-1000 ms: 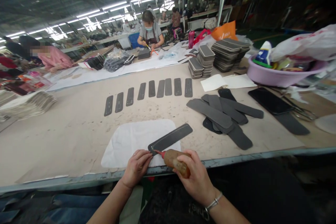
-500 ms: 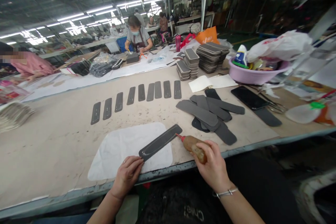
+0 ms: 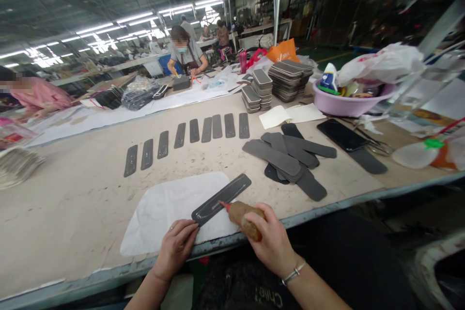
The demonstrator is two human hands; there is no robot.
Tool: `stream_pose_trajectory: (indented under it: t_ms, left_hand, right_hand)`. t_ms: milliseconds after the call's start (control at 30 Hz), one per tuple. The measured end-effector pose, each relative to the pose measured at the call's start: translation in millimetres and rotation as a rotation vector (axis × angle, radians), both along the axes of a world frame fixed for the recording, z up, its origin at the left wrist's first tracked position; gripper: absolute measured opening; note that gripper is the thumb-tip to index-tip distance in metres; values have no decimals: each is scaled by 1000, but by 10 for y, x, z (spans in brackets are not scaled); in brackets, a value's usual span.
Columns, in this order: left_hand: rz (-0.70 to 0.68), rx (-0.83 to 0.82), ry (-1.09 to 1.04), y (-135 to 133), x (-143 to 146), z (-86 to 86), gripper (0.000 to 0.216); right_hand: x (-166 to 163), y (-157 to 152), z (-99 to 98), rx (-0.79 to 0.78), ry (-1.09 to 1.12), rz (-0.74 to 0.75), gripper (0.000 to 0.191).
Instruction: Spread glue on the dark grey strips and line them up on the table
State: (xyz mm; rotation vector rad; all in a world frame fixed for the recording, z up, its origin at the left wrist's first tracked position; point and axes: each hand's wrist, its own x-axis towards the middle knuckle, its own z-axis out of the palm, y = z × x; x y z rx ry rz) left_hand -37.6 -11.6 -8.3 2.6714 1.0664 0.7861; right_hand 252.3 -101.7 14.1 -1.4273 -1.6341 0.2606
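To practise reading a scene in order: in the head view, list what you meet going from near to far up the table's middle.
White sheet → row of dark flat strips → long white paper covering → seated person in grey top.

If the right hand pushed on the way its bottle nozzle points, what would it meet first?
The right hand aims the glue bottle up-left; its red tip already seems to touch the dark strip on the white sheet, so the strip comes first. Depth is hard to judge.

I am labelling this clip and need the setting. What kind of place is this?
Probably a factory workshop, perhaps for footwear or leather goods: long worktables under strip lights, a row of dark strips, stacked pieces, and a glue bottle in the right hand.
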Motion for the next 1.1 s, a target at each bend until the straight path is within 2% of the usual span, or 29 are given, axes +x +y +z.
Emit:
stream_pose_trajectory:
  t_ms: [167, 333, 533, 767, 967, 1100]
  left_hand:
    - [12, -33, -20, -1, -13, -21, 17]
    - [-18, 26, -9, 23, -8, 19, 16]
    - [-72, 41, 84, 88, -15, 122, 17]
    - [-100, 22, 119, 141, 10, 170, 18]
    - [-89, -2, 124, 73, 0, 163, 17]
    - [-86, -10, 94, 46, -5, 127, 18]
  right_hand:
    - [377, 77, -51, 51, -69, -226, 32]
    - [534, 214, -31, 148, -23, -314, 29]
    - [556, 304, -59, 78, -16, -320, 28]
    - [571, 77, -36, 67, -82, -341, 31]
    - [404, -64, 19, 70, -58, -240, 32]
    - [358, -65, 74, 138, -24, -212, 30]
